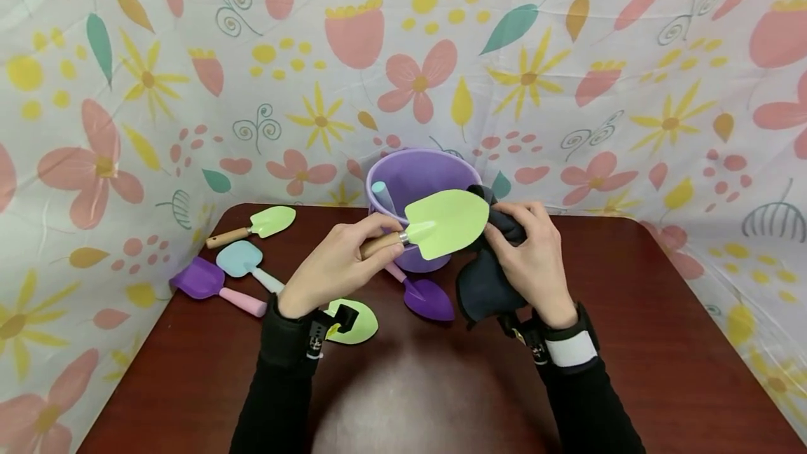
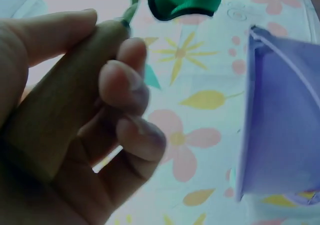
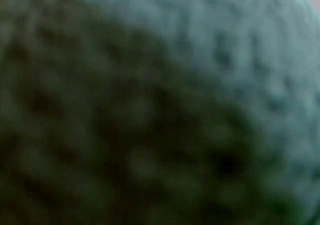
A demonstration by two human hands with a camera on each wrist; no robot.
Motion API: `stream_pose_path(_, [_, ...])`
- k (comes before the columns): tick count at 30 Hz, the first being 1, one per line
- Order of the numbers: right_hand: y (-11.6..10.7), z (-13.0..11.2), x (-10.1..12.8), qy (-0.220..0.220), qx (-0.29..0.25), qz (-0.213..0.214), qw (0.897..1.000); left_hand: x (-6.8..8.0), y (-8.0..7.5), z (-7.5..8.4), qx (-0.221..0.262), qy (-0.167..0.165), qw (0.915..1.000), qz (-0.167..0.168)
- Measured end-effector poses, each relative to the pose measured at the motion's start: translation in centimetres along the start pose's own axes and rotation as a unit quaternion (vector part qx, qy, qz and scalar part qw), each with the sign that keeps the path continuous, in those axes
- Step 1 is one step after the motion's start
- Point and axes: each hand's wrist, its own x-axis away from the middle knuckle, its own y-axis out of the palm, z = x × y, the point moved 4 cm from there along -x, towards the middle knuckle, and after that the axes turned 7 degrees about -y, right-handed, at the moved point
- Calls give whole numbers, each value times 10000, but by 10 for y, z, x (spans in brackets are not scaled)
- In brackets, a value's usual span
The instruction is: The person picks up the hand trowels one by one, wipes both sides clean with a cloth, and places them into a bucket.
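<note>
We see no writing anywhere. Our left hand [image 1: 334,265] grips the wooden handle of the green trowel [image 1: 444,223], held above the table [image 1: 662,370] before the purple bucket [image 1: 416,177]. Our right hand [image 1: 532,261] pinches a dark cloth [image 1: 485,286] against its blade; the right wrist view shows only blurred fabric.

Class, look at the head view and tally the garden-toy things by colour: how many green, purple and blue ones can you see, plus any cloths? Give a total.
Green trowels: 3 (held, far left, under the left wrist)
Purple: 3 (bucket, scoop, trowel)
Blue: 2 (spade, handle in the bucket)
Dark cloth: 1
Total: 9
</note>
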Motion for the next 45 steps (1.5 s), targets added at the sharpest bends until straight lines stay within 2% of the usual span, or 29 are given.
stream_pose_path(2, [2,2,0,-73,-283,-137,9995,-3,5,2,308,88,9994,-96])
stream_pose_path(6, [4,1,0,-91,-1119,-412,9928,-7,14,5,472,308,9983,-131])
stream_pose_path(9, [5,-8,-1,-92,-1681,-569,9841,-9,19,7,246,572,9981,12])
stream_pose_path(12, [5,-23,-2,-349,-1893,-622,9793,-11,25,10,213,798,9966,13])
stream_pose_path(15, [8,-30,-2,-723,-2299,-616,9686,-12,30,12,247,931,9953,-85])
stream_pose_path(17, [13,-24,1,-877,-2723,-585,9564,-13,33,13,279,960,9949,-164])
stream_pose_path(19, [17,-16,3,-851,-3213,-635,9410,-13,35,13,261,928,9951,-237])
stream_pose_path(24, [18,-10,8,-109,-4077,-703,9103,-14,36,8,73,735,9967,-336])
stream_pose_path(26, [17,-10,7,178,-4256,-723,9019,-14,36,6,23,637,9973,-374])
stream_pose_path(27, [17,-10,7,272,-4287,-760,8998,-14,36,4,8,579,9976,-390])
stream_pose_path(31, [15,-7,5,545,-4195,-838,9022,-14,33,0,32,462,9982,-385])
stream_pose_path(33, [13,-5,4,721,-4234,-851,8991,-14,32,-2,77,421,9984,-367])
stream_pose_path(38, [10,0,4,1113,-4537,-770,8808,-14,28,-5,299,296,9983,-396])
stream_pose_path(45, [7,4,4,1170,-4904,-672,8610,-13,25,-12,406,157,9980,-455])
